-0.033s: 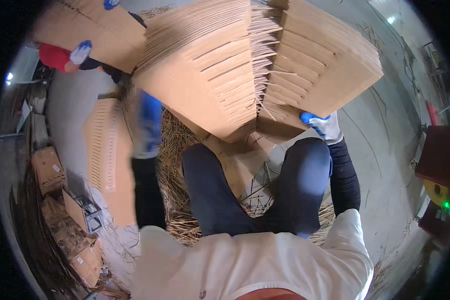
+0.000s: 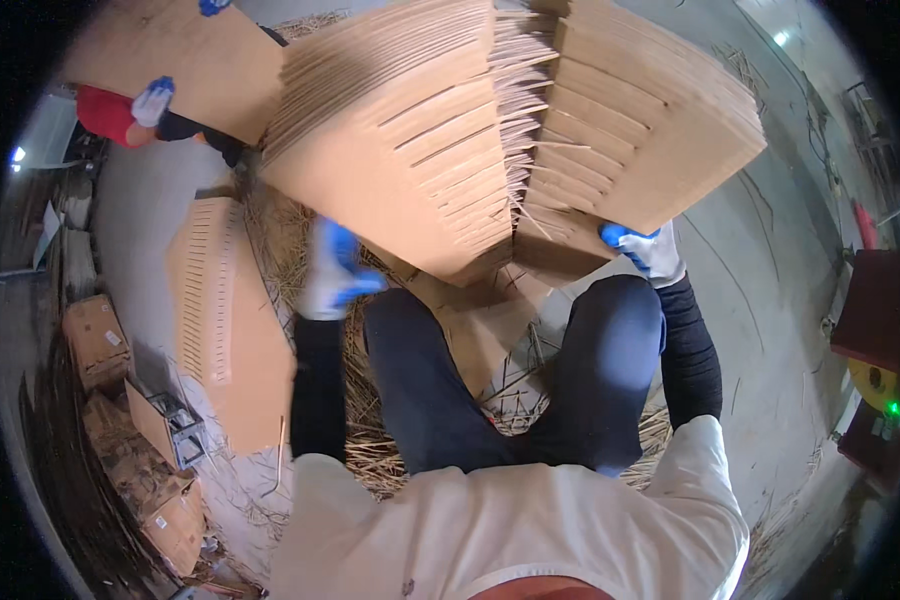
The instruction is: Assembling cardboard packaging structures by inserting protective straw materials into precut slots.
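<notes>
A thick stack of slotted cardboard sheets stands before my knees, split into two wings with thin cardboard strips jutting between them. My right hand, in a white and blue glove, grips the lower edge of the right wing; part of its fingers is hidden by the board. Beside the lower left edge of the left wing is my left hand, gloved alike and a little blurred. Its thumb is spread away from the fingers, and nothing shows in it.
At upper left a co-worker's gloved hands hold a large cardboard sheet. A slotted cardboard sheet lies on the floor to my left, near cardboard boxes. Loose strips litter the floor. A dark red machine stands at right.
My left hand has come down and slightly right, its thumb now spread toward my knee. The stack's left wing has shifted slightly left. My right hand stays in place.
</notes>
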Demonstrator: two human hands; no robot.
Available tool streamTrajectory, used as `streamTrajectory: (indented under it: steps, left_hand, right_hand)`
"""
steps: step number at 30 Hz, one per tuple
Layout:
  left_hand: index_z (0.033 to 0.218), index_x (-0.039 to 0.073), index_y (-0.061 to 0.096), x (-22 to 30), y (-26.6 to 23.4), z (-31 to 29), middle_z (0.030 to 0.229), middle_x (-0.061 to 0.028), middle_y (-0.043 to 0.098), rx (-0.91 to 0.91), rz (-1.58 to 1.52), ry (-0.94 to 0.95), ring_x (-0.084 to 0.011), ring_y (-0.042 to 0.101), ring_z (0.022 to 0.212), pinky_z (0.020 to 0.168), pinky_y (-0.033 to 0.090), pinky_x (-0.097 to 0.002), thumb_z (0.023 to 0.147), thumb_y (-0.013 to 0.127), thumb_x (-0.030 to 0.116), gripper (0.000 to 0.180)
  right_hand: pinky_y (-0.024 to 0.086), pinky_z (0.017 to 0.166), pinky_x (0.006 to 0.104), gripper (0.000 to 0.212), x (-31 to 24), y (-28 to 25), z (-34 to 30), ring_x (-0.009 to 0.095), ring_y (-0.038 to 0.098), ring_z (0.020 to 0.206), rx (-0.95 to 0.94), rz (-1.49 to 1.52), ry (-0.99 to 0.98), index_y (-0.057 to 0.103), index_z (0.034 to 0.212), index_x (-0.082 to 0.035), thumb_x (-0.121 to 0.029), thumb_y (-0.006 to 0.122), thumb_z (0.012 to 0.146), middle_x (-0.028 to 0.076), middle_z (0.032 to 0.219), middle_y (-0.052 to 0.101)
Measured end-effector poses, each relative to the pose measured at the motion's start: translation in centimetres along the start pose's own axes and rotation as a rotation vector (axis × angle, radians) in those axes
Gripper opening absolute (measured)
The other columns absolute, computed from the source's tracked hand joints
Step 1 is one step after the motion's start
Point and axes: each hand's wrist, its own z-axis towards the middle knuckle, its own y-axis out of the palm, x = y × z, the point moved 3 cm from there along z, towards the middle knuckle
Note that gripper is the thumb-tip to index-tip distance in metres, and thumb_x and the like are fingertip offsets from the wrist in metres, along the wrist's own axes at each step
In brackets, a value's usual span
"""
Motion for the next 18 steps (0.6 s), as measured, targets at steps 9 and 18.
streamTrajectory:
  steps: [9, 18]
  left_hand:
    - [0.124, -0.002, 0.045, -10.8, 6.9, -8.3, 0.110, -0.0116, 0.058, 0.020, -0.393, -0.341, -0.0216, 0.061, 0.094, 0.081, 0.054, -0.0348, 0.069, 0.080, 0.003, 0.066]
    - [0.115, -0.008, 0.055, -14.9, 8.1, -11.3, 0.112, -0.0155, 0.062, -0.389, -0.105, -0.558, -0.0233, 0.062, 0.102, 0.093, 0.050, -0.0338, 0.082, 0.059, -0.012, 0.034]
  right_hand:
    - [0.047, 0.082, 0.0349, 0.050, 3.1, -0.3, -2.4, 0.021, 0.060, 0.091, 0.254, 0.005, -0.068, 0.057, 0.106, 0.000, -0.019, 0.076, 0.064, 0.008, 0.099, 0.062]
    - [0.049, 0.081, 0.0368, 0.044, 9.9, 1.6, -6.8, 0.023, 0.063, 0.091, -0.079, -0.257, -0.007, 0.063, 0.104, -0.003, -0.023, 0.081, 0.069, 0.008, 0.098, 0.066]
